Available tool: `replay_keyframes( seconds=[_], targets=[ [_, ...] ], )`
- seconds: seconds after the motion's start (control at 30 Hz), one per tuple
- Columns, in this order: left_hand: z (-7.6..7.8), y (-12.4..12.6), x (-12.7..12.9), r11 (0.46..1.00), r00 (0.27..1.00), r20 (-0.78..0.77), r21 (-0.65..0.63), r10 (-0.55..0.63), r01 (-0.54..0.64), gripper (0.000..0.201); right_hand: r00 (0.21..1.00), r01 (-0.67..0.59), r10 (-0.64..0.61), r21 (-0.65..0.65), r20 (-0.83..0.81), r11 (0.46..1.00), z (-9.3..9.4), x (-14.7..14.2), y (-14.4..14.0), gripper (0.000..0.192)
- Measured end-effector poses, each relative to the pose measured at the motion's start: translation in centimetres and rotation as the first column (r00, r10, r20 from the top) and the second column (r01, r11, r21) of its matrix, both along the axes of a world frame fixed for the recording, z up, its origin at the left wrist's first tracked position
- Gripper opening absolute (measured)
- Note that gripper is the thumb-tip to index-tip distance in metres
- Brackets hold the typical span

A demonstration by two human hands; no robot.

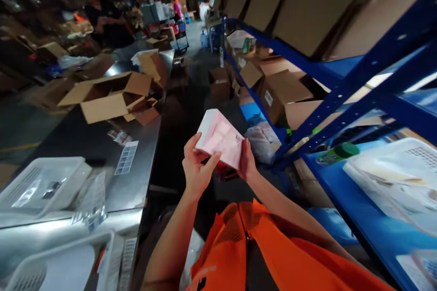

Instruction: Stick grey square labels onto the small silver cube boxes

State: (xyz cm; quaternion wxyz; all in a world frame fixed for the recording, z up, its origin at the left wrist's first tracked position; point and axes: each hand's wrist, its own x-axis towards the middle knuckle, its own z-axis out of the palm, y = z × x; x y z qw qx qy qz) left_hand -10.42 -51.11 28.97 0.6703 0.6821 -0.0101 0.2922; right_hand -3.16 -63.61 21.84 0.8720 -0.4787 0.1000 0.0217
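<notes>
A small pale pink and white box [221, 137] is held up in front of my orange vest, tilted, with a small dark printed patch near its right edge. My left hand [198, 166] grips its left side, thumb across the near face and fingers behind the left edge. Against the right edge, my right hand [247, 160] closes on the same box, its fingers partly hidden behind it. Something dark red shows just under the box, too blurred to name.
On the left, a metal table [139, 163] bears an open cardboard box [105, 109], a label sheet [126, 158] and a white basket [44, 168]. To the right stands a blue shelf rack [307, 138] with cartons. Another person [109, 22] stands beyond the table.
</notes>
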Motion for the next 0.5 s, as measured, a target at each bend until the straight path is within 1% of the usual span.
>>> replay_keyframes(
  seconds=[0.07, 0.1, 0.17, 0.2, 0.23, 0.27, 0.3, 0.33, 0.37, 0.4, 0.43, 0.47, 0.5],
  targets=[
    [-0.8, 0.7, 0.1, 0.989, 0.997, -0.034, -0.13, 0.063, -0.067, 0.08, 0.999, 0.046, -0.045, -0.078, 0.015, 0.996, -1.3, -0.1, 1.6, 0.058],
    [-1.2, 0.8, 0.5, 0.971, 0.994, -0.045, -0.214, 0.103, -0.11, 0.088, 0.997, 0.072, -0.068, -0.122, 0.036, 0.99, -1.9, -0.1, 2.0, 0.056],
    [-2.2, 0.9, 1.9, 0.899, 0.974, -0.131, -0.377, 0.184, -0.221, 0.099, 0.992, 0.104, -0.085, -0.212, 0.096, 0.972, -3.1, -0.2, 2.5, 0.055],
    [-2.8, 1.1, 2.8, 0.854, 0.955, -0.198, -0.434, 0.22, -0.286, 0.098, 0.989, 0.105, -0.073, -0.253, 0.13, 0.962, -3.6, -0.3, 2.6, 0.057],
    [-3.4, 1.4, 3.8, 0.814, 0.931, -0.268, -0.464, 0.247, -0.349, 0.093, 0.985, 0.088, -0.04, -0.291, 0.166, 0.953, -4.1, -0.3, 2.6, 0.059],
    [-4.0, 1.9, 4.7, 0.784, 0.905, -0.331, -0.47, 0.269, -0.405, 0.085, 0.979, 0.053, 0.015, -0.324, 0.203, 0.944, -4.5, -0.2, 2.5, 0.06],
    [-4.5, 2.6, 5.4, 0.767, 0.879, -0.377, -0.457, 0.292, -0.451, 0.078, 0.967, 0.002, 0.088, -0.353, 0.239, 0.935, -4.6, 0.2, 2.2, 0.062],
    [-4.9, 3.4, 6.0, 0.762, 0.859, -0.406, -0.432, 0.313, -0.482, 0.073, 0.948, -0.051, 0.164, -0.376, 0.275, 0.925, -4.5, 0.9, 1.8, 0.061],
    [-5.1, 4.3, 6.3, 0.77, 0.847, -0.423, -0.403, 0.322, -0.494, 0.069, 0.923, -0.098, 0.231, -0.391, 0.308, 0.915, -4.1, 1.9, 1.2, 0.059],
    [-5.1, 5.0, 6.4, 0.789, 0.841, -0.44, -0.372, 0.315, -0.49, 0.065, 0.888, -0.137, 0.296, -0.411, 0.352, 0.901, -3.4, 3.3, 0.7, 0.056],
    [-4.8, 5.6, 6.5, 0.817, 0.839, -0.46, -0.336, 0.292, -0.468, 0.062, 0.835, -0.162, 0.362, -0.444, 0.413, 0.881, -2.4, 5.0, 0.1, 0.053],
    [-4.2, 5.9, 6.5, 0.853, 0.84, -0.48, -0.299, 0.252, -0.427, 0.057, 0.758, -0.18, 0.438, -0.491, 0.484, 0.853, -1.2, 6.9, -0.4, 0.053],
    [-3.5, 6.0, 6.6, 0.892, 0.842, -0.501, -0.263, 0.2, -0.368, 0.052, 0.647, -0.199, 0.53, -0.55, 0.547, 0.811, 0.1, 8.8, -0.8, 0.056]
  ],
)
